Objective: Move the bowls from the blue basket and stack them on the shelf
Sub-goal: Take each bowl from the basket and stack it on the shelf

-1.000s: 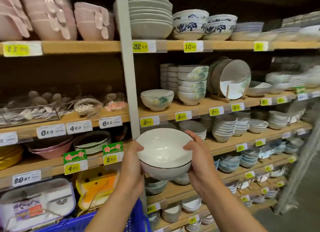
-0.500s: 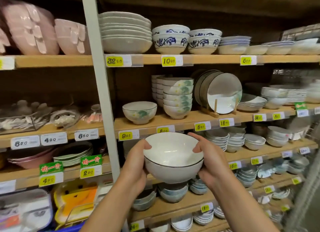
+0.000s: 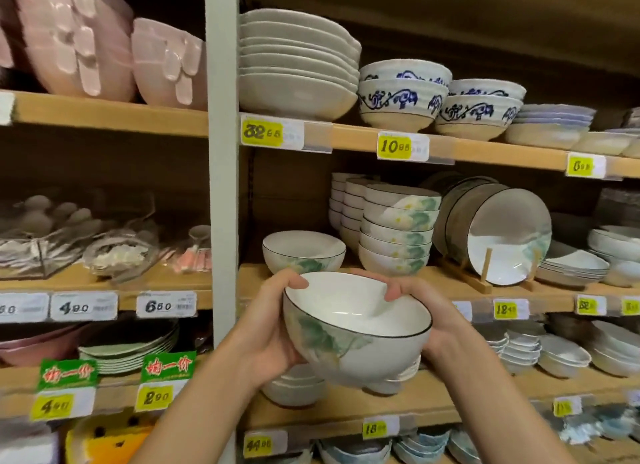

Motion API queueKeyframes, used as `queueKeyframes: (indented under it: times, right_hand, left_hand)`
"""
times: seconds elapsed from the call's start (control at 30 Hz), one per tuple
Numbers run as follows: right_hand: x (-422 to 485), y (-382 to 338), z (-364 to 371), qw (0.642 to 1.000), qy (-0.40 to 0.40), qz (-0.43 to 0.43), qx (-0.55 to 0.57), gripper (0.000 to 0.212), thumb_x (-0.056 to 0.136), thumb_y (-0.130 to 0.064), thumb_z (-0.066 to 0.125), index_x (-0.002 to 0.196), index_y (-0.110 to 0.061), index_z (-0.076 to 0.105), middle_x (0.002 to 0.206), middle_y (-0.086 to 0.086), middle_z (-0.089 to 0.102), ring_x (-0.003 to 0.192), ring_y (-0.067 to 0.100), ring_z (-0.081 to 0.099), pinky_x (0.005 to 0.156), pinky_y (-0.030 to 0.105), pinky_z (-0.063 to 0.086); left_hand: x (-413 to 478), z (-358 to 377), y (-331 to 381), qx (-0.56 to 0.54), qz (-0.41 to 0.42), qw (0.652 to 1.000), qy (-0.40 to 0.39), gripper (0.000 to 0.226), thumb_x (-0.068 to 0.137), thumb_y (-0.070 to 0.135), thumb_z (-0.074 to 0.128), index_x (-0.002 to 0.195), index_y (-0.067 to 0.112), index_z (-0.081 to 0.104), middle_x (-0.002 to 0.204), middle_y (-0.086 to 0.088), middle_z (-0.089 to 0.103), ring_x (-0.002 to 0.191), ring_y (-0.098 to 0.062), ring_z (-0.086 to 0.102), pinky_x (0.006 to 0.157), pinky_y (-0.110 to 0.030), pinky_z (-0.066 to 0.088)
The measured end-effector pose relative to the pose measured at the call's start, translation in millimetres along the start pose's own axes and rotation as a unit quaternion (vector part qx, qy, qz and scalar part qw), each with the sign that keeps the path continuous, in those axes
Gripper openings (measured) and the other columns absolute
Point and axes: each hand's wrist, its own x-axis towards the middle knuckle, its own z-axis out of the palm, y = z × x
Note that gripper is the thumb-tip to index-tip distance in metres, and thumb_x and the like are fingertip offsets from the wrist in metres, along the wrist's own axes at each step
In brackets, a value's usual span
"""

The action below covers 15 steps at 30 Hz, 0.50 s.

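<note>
The bowl (image 3: 356, 328) at lower centre looks like glazed ceramic, glossy and smooth, white inside with green painting outside. The shelf boards (image 3: 485, 152) are pale matt wood. The upright post (image 3: 223, 186) is smooth and painted, seemingly metal. The pink tubs (image 3: 79, 41) at upper left look like shiny plastic. The price labels (image 3: 394, 147) are paper behind clear plastic strips.

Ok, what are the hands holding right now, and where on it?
One green-printed bowl: left hand cups its left wall, right hand its right wall, thumbs at the rim.
</note>
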Motion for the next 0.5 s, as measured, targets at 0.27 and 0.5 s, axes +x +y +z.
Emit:
queueKeyframes:
  times: [0.27,0.5]
  right_hand:
    - [28,6,8,0.993,0.061,-0.097,0.024,0.037,0.074,-0.020,0.058,0.107,-0.008,0.072,0.098,0.008,0.075,0.079,0.023,0.071,0.066,0.032,0.055]
    - [15,44,23,0.966,0.084,-0.240,-0.039,0.079,0.048,-0.042,0.077,0.125,-0.041,0.056,0.120,-0.019,0.066,0.112,0.004,0.062,0.093,0.035,0.046]
  left_hand:
    - [17,-5,3,-0.010,0.102,0.991,0.091,0.040,0.080,0.038,0.052,0.112,0.020,0.068,0.096,-0.011,0.076,0.100,-0.034,0.066,0.077,-0.043,0.057]
    - [16,5,-4,-0.006,0.211,0.963,0.167,0.048,0.075,0.056,0.053,0.118,0.037,0.060,0.119,0.001,0.068,0.108,-0.022,0.065,0.087,-0.047,0.056]
